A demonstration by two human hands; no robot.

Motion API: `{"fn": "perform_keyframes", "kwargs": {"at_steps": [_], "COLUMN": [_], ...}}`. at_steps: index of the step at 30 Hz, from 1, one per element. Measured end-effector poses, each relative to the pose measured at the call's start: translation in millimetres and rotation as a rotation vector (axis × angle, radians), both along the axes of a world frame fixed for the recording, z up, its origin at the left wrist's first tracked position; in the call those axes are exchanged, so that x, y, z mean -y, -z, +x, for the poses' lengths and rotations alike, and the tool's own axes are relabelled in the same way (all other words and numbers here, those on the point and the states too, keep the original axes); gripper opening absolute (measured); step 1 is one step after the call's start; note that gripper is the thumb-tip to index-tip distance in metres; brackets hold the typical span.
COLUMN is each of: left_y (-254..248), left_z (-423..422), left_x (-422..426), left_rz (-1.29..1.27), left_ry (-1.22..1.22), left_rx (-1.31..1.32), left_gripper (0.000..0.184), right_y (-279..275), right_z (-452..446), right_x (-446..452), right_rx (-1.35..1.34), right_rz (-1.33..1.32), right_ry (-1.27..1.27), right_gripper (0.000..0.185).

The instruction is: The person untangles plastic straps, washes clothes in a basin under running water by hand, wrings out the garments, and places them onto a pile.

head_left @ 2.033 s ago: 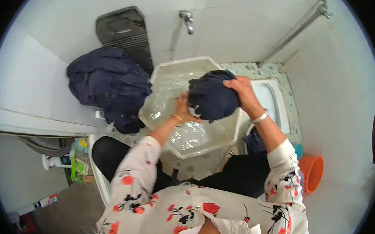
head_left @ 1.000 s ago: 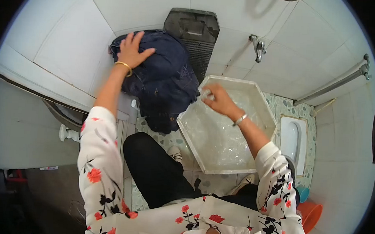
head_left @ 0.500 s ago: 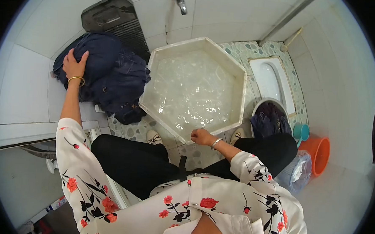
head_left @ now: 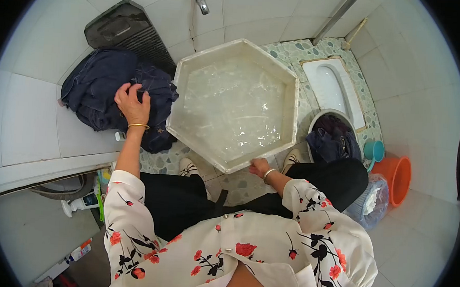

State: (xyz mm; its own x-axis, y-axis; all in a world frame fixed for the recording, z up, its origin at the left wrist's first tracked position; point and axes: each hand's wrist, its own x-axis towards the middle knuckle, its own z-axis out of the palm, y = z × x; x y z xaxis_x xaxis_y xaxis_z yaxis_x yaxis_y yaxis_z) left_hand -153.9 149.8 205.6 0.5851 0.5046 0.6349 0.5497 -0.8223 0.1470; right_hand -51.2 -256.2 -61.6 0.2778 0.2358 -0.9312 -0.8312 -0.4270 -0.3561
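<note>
A pile of dark blue wet clothes (head_left: pixel 100 82) lies at the left, against the ribbed black washboard (head_left: pixel 124 29). My left hand (head_left: pixel 132 103) is over the right part of the pile, its fingers apart and bent, holding nothing. Right of the pile stands a hexagonal pale basin (head_left: pixel 229 167) with water in it. My right hand (head_left: pixel 260 167) is at the near rim of the basin, fingers curled in; whether they grip the rim is hard to make out.
A tap (head_left: pixel 199 0) is on the wall behind. To the right are a squat toilet (head_left: pixel 332 89), a bucket with dark clothes (head_left: pixel 334 141), a teal dipper (head_left: pixel 374 150), an orange bucket (head_left: pixel 399 178) and a bagged bin (head_left: pixel 370 203). My knees flank the near side.
My left hand has moved right across the pile from its left part. My right hand has stayed near the basin's front rim. Earlier, both hands held a dark bundle above the basin.
</note>
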Motion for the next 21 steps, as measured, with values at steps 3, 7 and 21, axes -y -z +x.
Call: {"fn": "perform_keyframes", "kwargs": {"at_steps": [3,7,21], "left_y": [27.0,13.1,50.0], "left_z": [2.5,-15.7,-19.2], "left_x": [11.2,-31.1,-45.7], "left_rz": [-0.114,-0.291,-0.42], "left_ry": [-0.13,-0.112,-0.091], "left_rx": [0.068,0.15,-0.077], "left_gripper": [0.039,0.035,0.03], "right_y": [-19.9,-53.5,-117.4], "right_z": [0.0,1.9,34.4], "right_x": [-4.7,-10.4,14.2], "right_rx": [-0.107,-0.012,0.276], "right_rz": [0.175,0.059,-0.095], "right_ry": [0.316,0.259,0.346], "right_gripper": [0.023,0.028,0.032]}}
